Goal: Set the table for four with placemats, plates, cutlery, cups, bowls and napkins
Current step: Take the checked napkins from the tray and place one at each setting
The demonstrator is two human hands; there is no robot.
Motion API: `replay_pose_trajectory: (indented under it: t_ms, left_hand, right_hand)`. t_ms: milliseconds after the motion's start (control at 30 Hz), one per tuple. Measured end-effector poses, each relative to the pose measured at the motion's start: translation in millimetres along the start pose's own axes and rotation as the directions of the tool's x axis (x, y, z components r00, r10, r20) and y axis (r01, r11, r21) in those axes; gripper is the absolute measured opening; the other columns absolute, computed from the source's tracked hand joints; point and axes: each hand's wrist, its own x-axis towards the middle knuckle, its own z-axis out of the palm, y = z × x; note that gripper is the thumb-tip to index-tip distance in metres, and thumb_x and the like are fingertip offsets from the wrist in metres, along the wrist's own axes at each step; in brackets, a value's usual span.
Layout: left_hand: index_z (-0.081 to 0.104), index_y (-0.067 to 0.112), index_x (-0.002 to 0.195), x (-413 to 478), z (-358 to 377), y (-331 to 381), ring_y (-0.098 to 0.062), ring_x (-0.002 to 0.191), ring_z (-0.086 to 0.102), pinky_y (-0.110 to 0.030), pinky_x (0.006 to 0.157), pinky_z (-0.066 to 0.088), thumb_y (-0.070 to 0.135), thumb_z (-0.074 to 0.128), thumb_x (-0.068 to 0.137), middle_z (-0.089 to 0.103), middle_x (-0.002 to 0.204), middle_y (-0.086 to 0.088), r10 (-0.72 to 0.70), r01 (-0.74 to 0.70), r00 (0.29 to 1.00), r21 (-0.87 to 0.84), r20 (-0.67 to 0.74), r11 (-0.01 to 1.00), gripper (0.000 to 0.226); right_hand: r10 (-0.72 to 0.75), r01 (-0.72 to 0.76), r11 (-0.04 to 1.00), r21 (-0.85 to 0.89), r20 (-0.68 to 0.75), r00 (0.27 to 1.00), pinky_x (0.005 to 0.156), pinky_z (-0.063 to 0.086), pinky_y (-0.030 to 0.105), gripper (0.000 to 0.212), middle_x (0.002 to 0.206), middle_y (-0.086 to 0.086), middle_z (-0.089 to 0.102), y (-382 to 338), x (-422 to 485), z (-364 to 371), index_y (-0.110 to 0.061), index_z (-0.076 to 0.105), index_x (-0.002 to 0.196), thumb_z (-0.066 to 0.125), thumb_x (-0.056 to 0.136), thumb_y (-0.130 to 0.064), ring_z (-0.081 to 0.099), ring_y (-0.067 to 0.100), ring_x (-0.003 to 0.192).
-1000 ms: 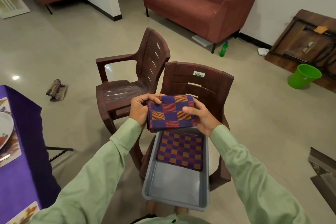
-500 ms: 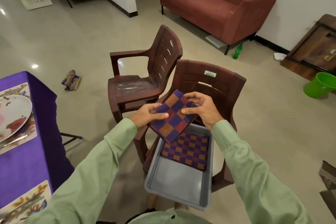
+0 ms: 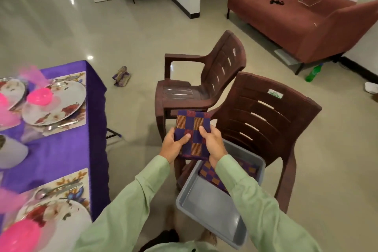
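A folded napkin [image 3: 193, 134], checked in purple and orange, is held in front of me by both hands. My left hand [image 3: 173, 145] grips its left edge and my right hand [image 3: 213, 143] grips its right edge. Below, a grey tray [image 3: 206, 208] rests on a brown plastic chair [image 3: 261, 116] and holds another checked napkin [image 3: 212, 178], partly hidden by my right sleeve. At the left stands the table with a purple cloth [image 3: 59, 153]. On it lie floral placemats [image 3: 81, 180], plates [image 3: 61, 106], cutlery [image 3: 59, 187] and a pink bowl [image 3: 38, 96].
A second brown chair [image 3: 196, 90] stands behind the first. A red sofa [image 3: 306, 20] runs along the right wall, with a green bottle [image 3: 313, 72] on the floor near it. A crumpled cloth [image 3: 121, 75] lies on the floor beyond the table's corner.
The view has swung left, bringing more of the set table into sight. Both hands have carried the napkin away from above the tray, leftward, and turned it upright.
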Motion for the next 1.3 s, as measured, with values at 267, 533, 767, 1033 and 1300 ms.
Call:
replay_pose_trajectory:
  t_ms: [267, 533, 767, 1033, 1300]
  left_hand:
    - [0.055, 0.019, 0.119, 4, -90, 3, -0.024, 0.102, 0.067, -0.049, 0.093, 0.054, 0.030, 0.048, 0.102, 0.068, 0.114, -0.008, 0.035, -0.031, 0.962, 0.019, -0.271, 0.999, 0.021]
    - [0.054, 0.015, 0.118, 26, -190, 20, -0.015, 0.095, 0.064, -0.022, 0.071, 0.051, 0.031, 0.045, 0.103, 0.065, 0.107, -0.001, 0.096, -0.086, 0.869, 0.042, -0.486, 0.995, 0.024]
    - [0.052, 0.017, 0.120, 56, -262, 32, -0.024, 0.102, 0.063, -0.040, 0.087, 0.054, 0.037, 0.047, 0.101, 0.064, 0.113, -0.005, 0.068, -0.064, 0.766, 0.030, -0.640, 0.997, 0.028]
    - [0.048, 0.016, 0.124, 116, -334, 49, -0.024, 0.104, 0.063, -0.045, 0.092, 0.054, 0.026, 0.049, 0.101, 0.063, 0.116, -0.007, 0.033, -0.132, 0.682, -0.078, -0.731, 0.988, 0.025]
    - [0.044, 0.018, 0.118, 238, -389, 93, -0.021, 0.101, 0.061, -0.038, 0.086, 0.054, 0.018, 0.048, 0.102, 0.060, 0.115, -0.005, -0.004, -0.189, 0.580, -0.140, -0.814, 0.972, 0.017]
  right_hand:
    - [-0.084, 0.135, 0.946, -0.294, 0.182, 0.980, 0.092, 0.052, 0.032, 0.022, 0.109, -0.007, 0.067, 15, 19, 104, -0.021, 0.057, 0.122, 0.043, 0.105, -0.023, 0.065, 0.012, 0.103]
    - [-0.059, 0.177, 0.904, -0.389, 0.296, 0.953, 0.089, 0.056, 0.037, 0.018, 0.108, -0.002, 0.070, 25, 51, 223, -0.027, 0.058, 0.115, 0.044, 0.104, -0.027, 0.068, 0.014, 0.097]
    - [-0.025, 0.224, 0.857, -0.464, 0.397, 0.917, 0.075, 0.055, 0.027, 0.021, 0.106, -0.003, 0.069, 23, 80, 309, -0.022, 0.057, 0.119, 0.044, 0.104, -0.029, 0.067, 0.012, 0.092]
    - [0.039, 0.258, 0.842, -0.474, 0.529, 0.848, 0.085, 0.058, 0.043, 0.016, 0.106, 0.003, 0.071, 26, 156, 400, -0.019, 0.061, 0.112, 0.053, 0.101, -0.027, 0.070, 0.020, 0.093]
    - [0.100, 0.320, 0.804, -0.502, 0.644, 0.758, 0.087, 0.057, 0.042, 0.010, 0.108, 0.005, 0.068, -3, 288, 494, -0.025, 0.057, 0.102, 0.047, 0.103, -0.020, 0.068, 0.021, 0.096]
